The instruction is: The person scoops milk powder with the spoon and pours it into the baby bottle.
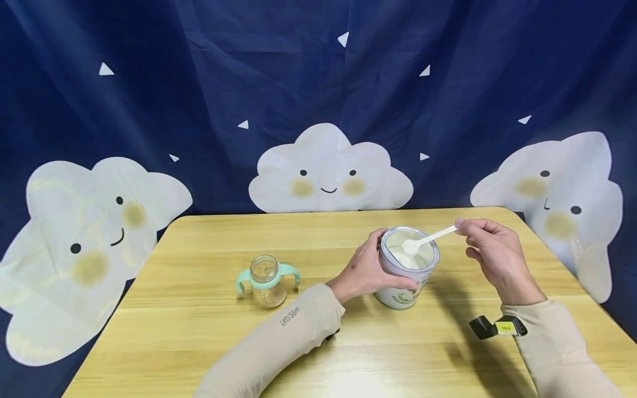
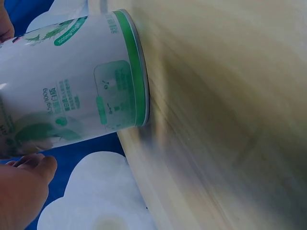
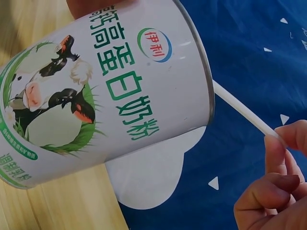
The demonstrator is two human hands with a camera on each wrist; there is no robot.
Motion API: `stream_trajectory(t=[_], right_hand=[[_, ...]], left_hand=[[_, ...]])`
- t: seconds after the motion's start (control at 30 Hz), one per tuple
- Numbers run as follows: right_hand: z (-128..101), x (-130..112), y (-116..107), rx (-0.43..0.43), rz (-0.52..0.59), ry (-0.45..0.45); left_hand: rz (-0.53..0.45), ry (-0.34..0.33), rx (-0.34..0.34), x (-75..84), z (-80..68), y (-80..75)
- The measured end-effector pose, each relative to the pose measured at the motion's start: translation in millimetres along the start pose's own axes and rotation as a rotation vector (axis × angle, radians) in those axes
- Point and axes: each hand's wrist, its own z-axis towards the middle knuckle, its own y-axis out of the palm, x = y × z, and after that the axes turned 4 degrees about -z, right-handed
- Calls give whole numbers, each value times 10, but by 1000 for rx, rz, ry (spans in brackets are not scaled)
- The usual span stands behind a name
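An uncovered milk powder can (image 1: 400,298), white with green print and a cow picture, stands tilted on the table. My left hand (image 1: 367,271) grips it around the side, thumb across the front. Pale powder (image 1: 409,258) shows inside. My right hand (image 1: 492,251) pinches the end of a long white scoop (image 1: 433,236) between thumb and fingertips. The scoop's bowl is inside the can's mouth, near the powder; whether it touches the powder I cannot tell. In the right wrist view, the can's wall (image 3: 158,91) hides the scoop's lower part.
Left of the can, a clear baby bottle (image 1: 271,293) without a cap stands upright, with mint-green handles on both sides. The wooden table (image 1: 199,342) ends at the back against a navy curtain (image 1: 298,66) printed with clouds. A black wrist device (image 1: 497,326) sits at the right wrist.
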Motion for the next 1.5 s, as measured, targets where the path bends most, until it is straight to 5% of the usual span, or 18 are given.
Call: stream_trajectory(t=[0.43, 1.07, 1.5], right_hand=[[13, -67, 67, -11, 67, -2], [19, -132, 182, -27, 105, 14], [26, -155, 325, -12, 82, 18]], left_hand=[[-61, -83, -28, 31, -63, -169], [-43, -61, -36, 92, -181, -517], [-105, -112, -43, 124, -256, -713]])
